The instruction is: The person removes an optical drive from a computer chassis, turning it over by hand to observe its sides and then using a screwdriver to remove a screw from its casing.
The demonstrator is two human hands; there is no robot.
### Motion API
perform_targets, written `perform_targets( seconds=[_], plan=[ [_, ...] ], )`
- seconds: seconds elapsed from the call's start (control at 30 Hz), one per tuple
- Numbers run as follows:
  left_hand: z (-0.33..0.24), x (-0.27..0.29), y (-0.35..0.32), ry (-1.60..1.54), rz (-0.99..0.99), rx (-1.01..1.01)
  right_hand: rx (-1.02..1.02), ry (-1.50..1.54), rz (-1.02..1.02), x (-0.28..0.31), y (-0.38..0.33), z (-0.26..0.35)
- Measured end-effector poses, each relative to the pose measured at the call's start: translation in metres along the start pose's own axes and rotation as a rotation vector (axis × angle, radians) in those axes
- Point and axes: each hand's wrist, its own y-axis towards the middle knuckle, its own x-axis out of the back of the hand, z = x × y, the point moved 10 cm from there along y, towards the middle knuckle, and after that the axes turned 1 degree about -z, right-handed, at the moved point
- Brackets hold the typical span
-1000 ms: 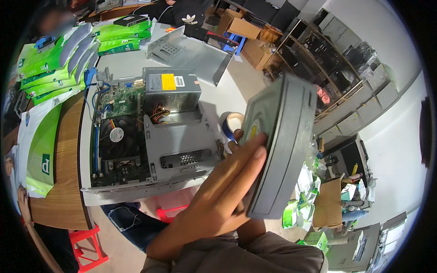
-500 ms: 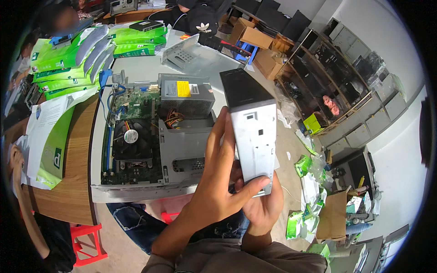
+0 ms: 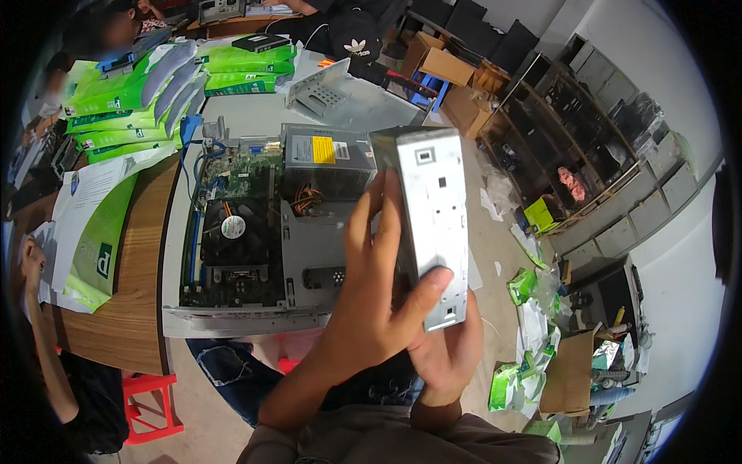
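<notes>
Both my hands hold a silver metal optical drive (image 3: 442, 224) on edge, its side with small square and round holes facing up. My left hand (image 3: 372, 298) wraps the drive's left side, fingers stretched along it and thumb over the lower part of the silver face. Cupped under the lower end is my right hand (image 3: 448, 357), most of its fingers hidden. To the left lies an open computer case (image 3: 232, 321) with a green motherboard (image 3: 239, 174), a black cooling fan (image 3: 234, 228) and a power supply (image 3: 328, 158) with a yellow label. The drive covers part of the case's right side.
Green-and-white packages (image 3: 116, 93) are stacked at the far left. A metal side panel (image 3: 348, 97) lies behind the case. Papers and a green bag (image 3: 100, 247) rest on the wooden table beside another person's hand (image 3: 32, 259). Rightward are a shelf rack (image 3: 556, 131) and a cardboard box (image 3: 568, 371).
The drive has turned so its silver side faces up more squarely and the black end shows less. My left thumb has shifted slightly up along it. The whole view has moved slightly.
</notes>
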Motion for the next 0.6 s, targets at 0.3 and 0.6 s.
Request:
perform_targets(
  seconds=[0.3, 0.6],
  plan=[
    [0.082, 0.015, -0.010, -0.453, -0.387, 0.433, -0.129, 0.235, -0.029, -0.012, -0.004, -0.011],
    [0.112, 0.003, -0.007, -0.641, -0.360, 0.565, -0.267, 0.436, 0.036, -0.042, -0.013, -0.029]
  ],
)
